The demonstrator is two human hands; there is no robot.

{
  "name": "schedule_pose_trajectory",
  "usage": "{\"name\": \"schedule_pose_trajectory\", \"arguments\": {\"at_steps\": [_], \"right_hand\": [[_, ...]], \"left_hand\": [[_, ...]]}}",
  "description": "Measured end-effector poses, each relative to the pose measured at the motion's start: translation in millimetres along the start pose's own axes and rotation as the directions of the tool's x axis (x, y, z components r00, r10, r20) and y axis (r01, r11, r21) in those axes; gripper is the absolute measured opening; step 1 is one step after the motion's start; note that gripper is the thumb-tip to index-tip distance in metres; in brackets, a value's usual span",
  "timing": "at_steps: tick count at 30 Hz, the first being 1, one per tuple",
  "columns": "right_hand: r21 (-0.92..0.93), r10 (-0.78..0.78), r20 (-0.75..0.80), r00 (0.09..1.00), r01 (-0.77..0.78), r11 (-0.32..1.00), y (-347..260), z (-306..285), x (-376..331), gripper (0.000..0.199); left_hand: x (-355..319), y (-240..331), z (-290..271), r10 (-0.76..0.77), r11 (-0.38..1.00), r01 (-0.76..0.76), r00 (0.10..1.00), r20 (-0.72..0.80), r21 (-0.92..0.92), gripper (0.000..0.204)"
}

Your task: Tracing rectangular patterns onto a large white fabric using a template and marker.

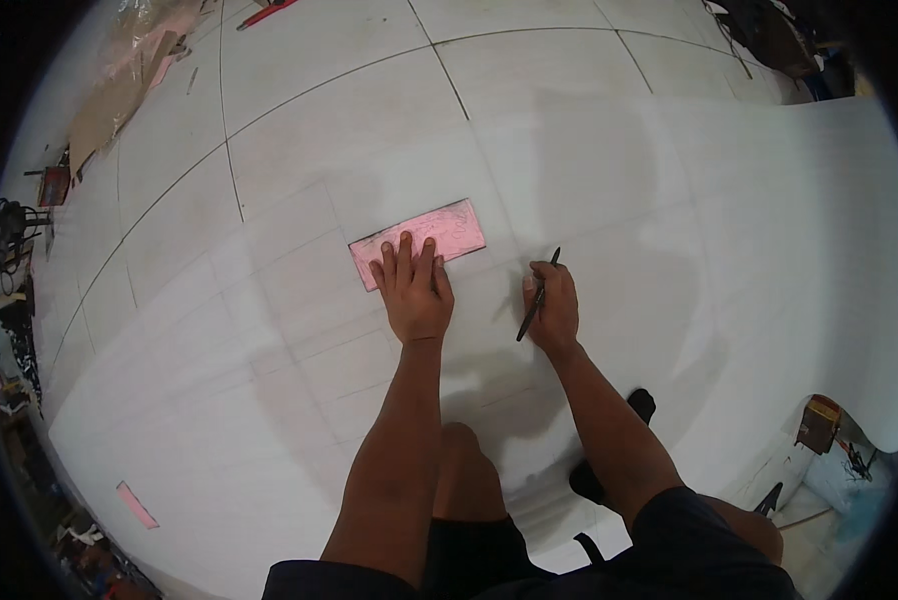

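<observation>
A pink rectangular piece (459, 228) with dark edges and faint handwriting lies flat and slightly tilted on a large white sheet (609, 400). My left hand (414, 295) presses on its near side, fingers spread and stretched forward. To the right of the piece, my right hand (554, 312) grips a black pen (529, 318), its fingers closed around the barrel. The pen slants, with one end up past the fingers and the other down beside the hand. Whether either end touches the sheet I cannot tell. Faint straight lines run across the sheet left of my left forearm.
A small pink strip (137, 505) lies on the sheet at the lower left. Tiled floor (319, 120) shows beyond the sheet, with a red tool (267, 13) at the top. Brown cardboard (119, 100) lies at the upper left. A brown box-shaped object (818, 424) stands at the right.
</observation>
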State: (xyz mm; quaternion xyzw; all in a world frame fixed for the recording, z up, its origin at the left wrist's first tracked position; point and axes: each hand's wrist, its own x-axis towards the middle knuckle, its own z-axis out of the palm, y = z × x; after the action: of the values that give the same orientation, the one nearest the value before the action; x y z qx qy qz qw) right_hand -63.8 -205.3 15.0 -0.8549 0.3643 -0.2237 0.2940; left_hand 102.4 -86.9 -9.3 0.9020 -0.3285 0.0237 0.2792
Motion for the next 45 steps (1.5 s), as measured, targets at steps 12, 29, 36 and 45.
{"name": "schedule_pose_trajectory", "arguments": {"at_steps": [12,29,36,45], "right_hand": [[0.512,0.113,0.167,0.979,-0.184,0.839,-88.8,45.0,80.2,0.035],[0.394,-0.107,0.543,0.833,-0.140,0.908,-132.9,112.0,114.3,0.026],[0.371,-0.236,0.472,0.849,0.051,0.927,-126.7,108.1,114.1,0.019],[0.241,0.171,0.337,0.926,-0.260,0.935,-60.0,34.1,125.0,0.023]], "left_hand": [[0.2,-4.4,-5.1,0.018,0.999,-0.020,0.999,-0.034,-0.038,0.034],[-3.1,-2.5,-4.7,-0.026,0.998,0.033,0.993,0.114,-0.061,0.066],[-2.0,-1.0,-4.6,-0.039,0.991,0.047,0.997,0.068,-0.129,0.063],[0.6,-0.3,-6.2,0.005,0.998,-0.005,1.000,-0.001,-0.065,0.034]]}}
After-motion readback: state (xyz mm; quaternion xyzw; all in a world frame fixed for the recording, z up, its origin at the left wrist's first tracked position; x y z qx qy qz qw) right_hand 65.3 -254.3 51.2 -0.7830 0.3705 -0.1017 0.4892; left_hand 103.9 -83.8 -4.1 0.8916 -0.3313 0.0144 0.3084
